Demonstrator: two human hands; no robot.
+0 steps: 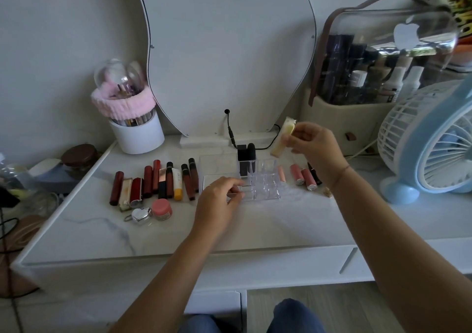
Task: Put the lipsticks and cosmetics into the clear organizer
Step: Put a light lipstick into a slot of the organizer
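Observation:
The clear organizer (265, 183) stands mid-table with a black lipstick (245, 161) upright in a back slot. My left hand (219, 202) rests against the organizer's front left corner, fingers curled on its edge. My right hand (314, 148) is raised above and behind the organizer, pinching a pale cream tube (282, 141) held tilted. A row of dark red and black lipsticks (155, 184) lies left of the organizer, with a yellow-capped white tube (177, 183) among them. Pink lipsticks (302, 177) lie to its right.
A pink jar (161, 209) and a silver heart case (140, 214) lie near the left row. A white brush holder (136, 131) stands back left, a mirror (224, 51) behind, a clear cosmetics case (370, 77) and a blue fan (431, 141) at the right.

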